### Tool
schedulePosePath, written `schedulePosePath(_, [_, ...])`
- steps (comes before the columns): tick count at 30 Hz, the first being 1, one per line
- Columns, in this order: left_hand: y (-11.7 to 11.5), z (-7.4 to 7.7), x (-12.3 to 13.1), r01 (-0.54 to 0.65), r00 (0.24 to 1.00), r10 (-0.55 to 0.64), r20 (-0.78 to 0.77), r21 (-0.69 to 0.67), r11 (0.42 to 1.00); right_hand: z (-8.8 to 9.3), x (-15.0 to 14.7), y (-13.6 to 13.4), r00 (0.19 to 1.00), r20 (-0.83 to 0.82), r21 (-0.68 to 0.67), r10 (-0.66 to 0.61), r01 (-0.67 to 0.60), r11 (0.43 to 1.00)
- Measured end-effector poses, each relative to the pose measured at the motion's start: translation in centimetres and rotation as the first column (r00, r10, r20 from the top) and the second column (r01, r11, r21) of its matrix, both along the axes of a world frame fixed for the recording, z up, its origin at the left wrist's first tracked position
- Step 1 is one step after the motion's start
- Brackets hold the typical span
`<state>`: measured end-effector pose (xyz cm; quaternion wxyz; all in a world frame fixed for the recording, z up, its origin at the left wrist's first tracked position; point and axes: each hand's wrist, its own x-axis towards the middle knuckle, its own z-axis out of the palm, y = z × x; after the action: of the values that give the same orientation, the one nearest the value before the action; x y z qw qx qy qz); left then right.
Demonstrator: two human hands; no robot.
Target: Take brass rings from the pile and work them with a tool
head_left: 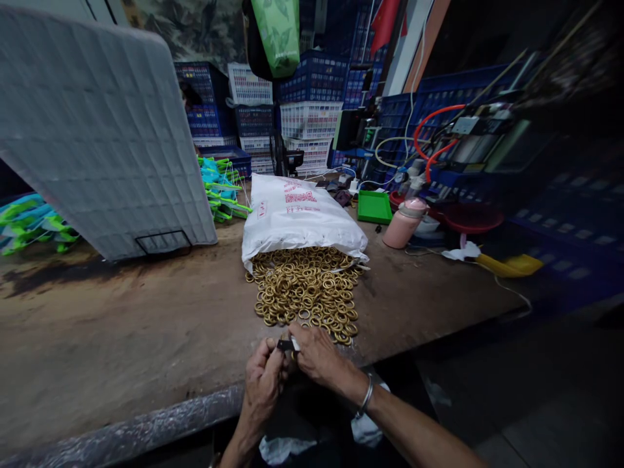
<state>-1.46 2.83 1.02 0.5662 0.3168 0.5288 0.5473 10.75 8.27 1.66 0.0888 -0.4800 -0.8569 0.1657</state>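
A heap of brass-coloured rings [307,292] spills from the open mouth of a white sack [297,218] with red print. At the near side of the heap, my left hand [264,377] is closed on a small black piece [285,344], pinched between thumb and fingers. My right hand [319,354], with a metal bangle [365,396] on the wrist, meets it from the right, its fingers closed round the piece's pale end. A ring seems to lie between the fingertips, too small to make out well.
A padded white panel [107,136] stands at the left beside green and blue plastic parts [221,188]. Behind the sack are a green tray [374,207], a pink bottle [405,223] and stacked crates [312,120]. A plastic-wrapped table edge [160,426] runs along the front.
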Motion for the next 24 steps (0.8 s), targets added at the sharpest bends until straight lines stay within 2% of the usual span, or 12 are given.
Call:
schedulePosePath(3, [-0.8,0.6,-0.1,0.067,0.995,-0.065,0.072,-0.023,0.998,-0.3,0.9,1.3,0.993,0.064,0.028,-0.095,0.093,0.995])
schedulePosePath(6, [-1.1,0.9,-0.6,0.065,0.968,-0.057,0.245,-0.025,0.998,-0.7,2.3,2.3,0.984,0.054,0.063,-0.172,0.169,0.984])
schedulePosePath(9, [-0.9,0.5,-1.4,0.009,0.927,0.009,0.374,-0.045,0.999,-1.1,3.2,2.0,0.988,-0.037,0.079,-0.149,0.151,0.985])
schedulePosePath(13, [-0.6,-0.4,-2.3,-0.021,0.901,0.042,0.433,-0.054,0.998,-1.5,3.3,0.0,0.99,-0.135,0.045,-0.033,0.04,0.998])
schedulePosePath(15, [-0.6,-0.6,-2.5,-0.029,0.893,0.053,0.447,-0.062,0.998,-1.6,2.9,-1.0,0.993,-0.116,0.037,0.012,-0.008,0.999])
schedulePosePath(18, [-0.6,-0.6,-2.8,-0.037,0.877,0.055,0.477,-0.047,0.998,-1.9,2.3,-2.2,0.999,-0.039,0.052,0.011,-0.009,0.999])
schedulePosePath(24, [-0.5,-0.6,-3.4,-0.03,0.799,0.087,0.594,-0.105,0.994,-2.3,1.5,-1.8,0.998,0.03,0.061,-0.051,0.049,0.997])
